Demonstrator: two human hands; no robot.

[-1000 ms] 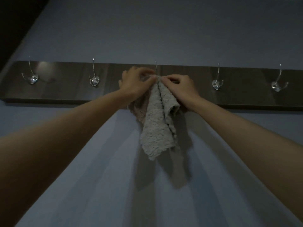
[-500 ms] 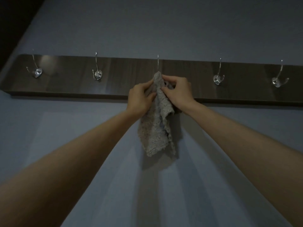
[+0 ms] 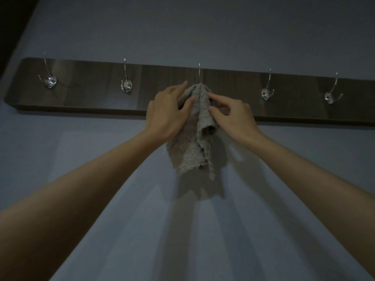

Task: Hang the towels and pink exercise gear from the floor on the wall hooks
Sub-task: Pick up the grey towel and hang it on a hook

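Observation:
A small grey towel (image 3: 192, 138) hangs bunched from the middle hook (image 3: 199, 73) of a dark wooden hook rail (image 3: 91, 94) on the wall. My left hand (image 3: 166, 112) holds the towel's left fold, thumb across the front and fingers behind it. My right hand (image 3: 233, 116) is at the right fold, its fingers apart, with only the index tip and thumb tip touching the cloth. The hook's lower part is hidden behind the towel. No pink exercise gear is in view.
Bare metal hooks sit on the rail: two to the left (image 3: 49, 82) (image 3: 126, 86) and two to the right (image 3: 267, 94) (image 3: 331, 97). The wall (image 3: 203, 27) is plain blue-grey. A dark edge runs along the top left corner.
The towel's top has settled onto the middle hook. My right hand's pinch has loosened and its fingers have spread. My left hand slid a little down the left fold.

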